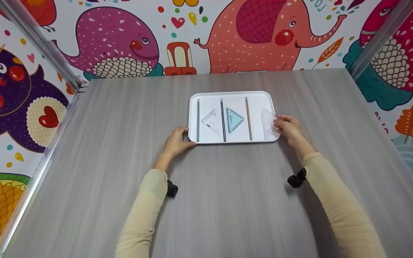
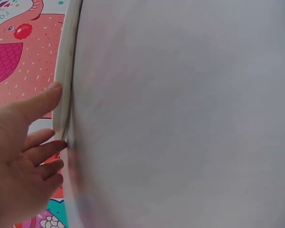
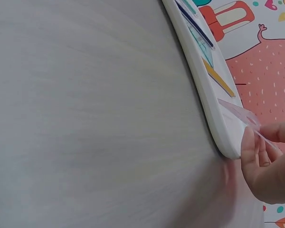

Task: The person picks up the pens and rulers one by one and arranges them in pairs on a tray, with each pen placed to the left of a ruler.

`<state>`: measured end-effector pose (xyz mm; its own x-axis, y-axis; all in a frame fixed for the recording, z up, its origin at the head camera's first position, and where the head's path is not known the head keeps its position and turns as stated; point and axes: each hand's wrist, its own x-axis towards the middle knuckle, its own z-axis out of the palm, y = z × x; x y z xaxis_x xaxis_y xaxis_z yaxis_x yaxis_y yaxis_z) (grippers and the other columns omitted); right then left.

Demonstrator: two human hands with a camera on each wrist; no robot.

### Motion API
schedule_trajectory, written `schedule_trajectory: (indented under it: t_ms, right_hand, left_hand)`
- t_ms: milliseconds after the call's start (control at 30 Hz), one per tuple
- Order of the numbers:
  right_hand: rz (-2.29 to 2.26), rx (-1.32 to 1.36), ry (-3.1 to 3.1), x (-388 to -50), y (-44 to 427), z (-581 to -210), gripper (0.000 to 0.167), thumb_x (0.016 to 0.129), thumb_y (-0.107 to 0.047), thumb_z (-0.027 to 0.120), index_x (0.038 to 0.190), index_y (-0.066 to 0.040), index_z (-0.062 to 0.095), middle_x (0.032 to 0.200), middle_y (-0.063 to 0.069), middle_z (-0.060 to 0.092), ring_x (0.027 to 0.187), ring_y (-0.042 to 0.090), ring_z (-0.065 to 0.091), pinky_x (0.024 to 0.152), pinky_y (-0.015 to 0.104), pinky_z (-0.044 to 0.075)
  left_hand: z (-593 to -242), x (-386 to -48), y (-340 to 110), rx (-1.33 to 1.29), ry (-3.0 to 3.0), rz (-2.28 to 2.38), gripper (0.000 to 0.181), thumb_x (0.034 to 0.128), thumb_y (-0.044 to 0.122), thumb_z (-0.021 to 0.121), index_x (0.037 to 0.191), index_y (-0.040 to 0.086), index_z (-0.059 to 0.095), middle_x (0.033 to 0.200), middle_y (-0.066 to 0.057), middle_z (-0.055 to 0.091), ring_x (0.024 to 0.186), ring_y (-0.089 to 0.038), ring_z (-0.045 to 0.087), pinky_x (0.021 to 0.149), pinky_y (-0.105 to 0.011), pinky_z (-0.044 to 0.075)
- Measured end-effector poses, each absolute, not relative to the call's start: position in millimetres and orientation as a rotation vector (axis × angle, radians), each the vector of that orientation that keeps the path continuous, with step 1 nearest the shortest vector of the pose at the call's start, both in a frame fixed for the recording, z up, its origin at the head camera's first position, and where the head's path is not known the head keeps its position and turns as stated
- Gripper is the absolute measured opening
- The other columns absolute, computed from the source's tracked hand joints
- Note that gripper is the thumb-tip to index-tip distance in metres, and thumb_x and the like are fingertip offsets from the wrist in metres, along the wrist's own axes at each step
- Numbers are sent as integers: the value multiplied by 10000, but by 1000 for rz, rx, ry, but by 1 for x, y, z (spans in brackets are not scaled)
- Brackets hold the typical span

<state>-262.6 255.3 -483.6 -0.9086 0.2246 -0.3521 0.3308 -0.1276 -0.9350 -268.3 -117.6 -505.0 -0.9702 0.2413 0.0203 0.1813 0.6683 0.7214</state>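
A white tray (image 1: 233,94) lies on the table, holding several items. My left hand (image 1: 175,143) rests against its near left corner, thumb along the front edge and fingers by the left side. In the left wrist view, the thumb and fingertips touch the tray rim (image 2: 64,71). My right hand (image 1: 288,128) pinches a clear, pinkish set square (image 1: 268,123) at the tray's right end. The right wrist view shows the set square (image 3: 237,111) tilted between thumb and fingers. Also on the tray are a clear set square (image 1: 210,121) and a blue set square (image 1: 234,120).
Three pencils lie parallel on the tray: a grey-green pencil (image 1: 198,120), a dark pencil (image 1: 223,120) and a yellow-brown pencil (image 1: 248,118). Around the tray extends a grey wood-grain table (image 1: 228,200). Patterned walls (image 1: 185,25) and metal posts (image 1: 38,39) border it.
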Motion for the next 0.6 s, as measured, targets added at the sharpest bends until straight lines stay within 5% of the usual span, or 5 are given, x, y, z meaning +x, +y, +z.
schedule_trajectory:
  t_ms: [600]
  right_hand:
    - [-2075,605,2229,-282,236,-481,384,883,16,484,1257,95,448,874,55,531,680,50,550,599,142,505]
  left_hand:
    - [-504,-269,-118,320,2779,1163,554,728,153,754,1181,-70,525,1197,-205,530,1150,-313,472,1011,-376,346]
